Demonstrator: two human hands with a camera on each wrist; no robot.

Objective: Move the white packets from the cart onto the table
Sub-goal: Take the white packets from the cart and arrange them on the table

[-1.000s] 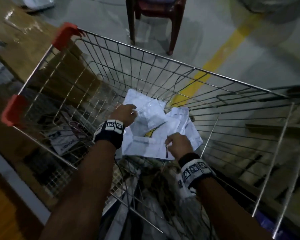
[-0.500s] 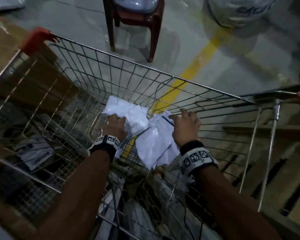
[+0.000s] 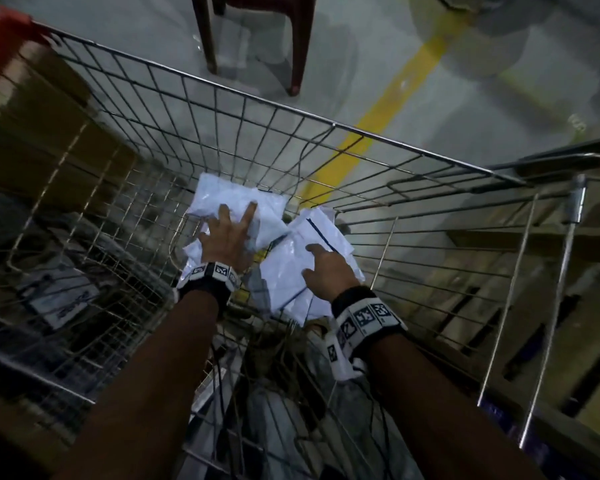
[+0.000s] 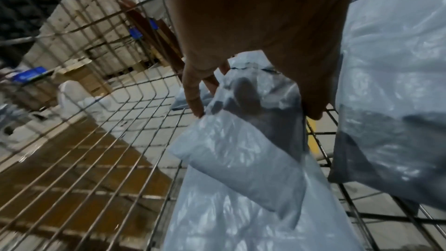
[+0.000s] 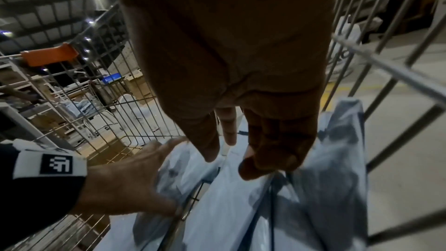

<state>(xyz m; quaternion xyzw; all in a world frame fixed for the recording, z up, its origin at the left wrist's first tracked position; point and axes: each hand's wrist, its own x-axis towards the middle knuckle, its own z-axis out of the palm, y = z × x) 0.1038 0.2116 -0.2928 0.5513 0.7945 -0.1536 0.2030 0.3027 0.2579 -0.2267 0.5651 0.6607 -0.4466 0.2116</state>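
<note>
one yellow line (image 3: 378,140) crosses grey floor (image 3: 118,36)

No legible text on any surface.

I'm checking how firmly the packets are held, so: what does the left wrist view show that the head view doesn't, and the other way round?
Only the left wrist view shows the underside of the left hand: its fingers curl into the thin plastic of a white packet, one seen through the film. Only the head view shows the whole cart, the right hand on a second packet, the chair legs and the yellow floor line. Both show white packets lying on the cart's wire mesh.
</note>
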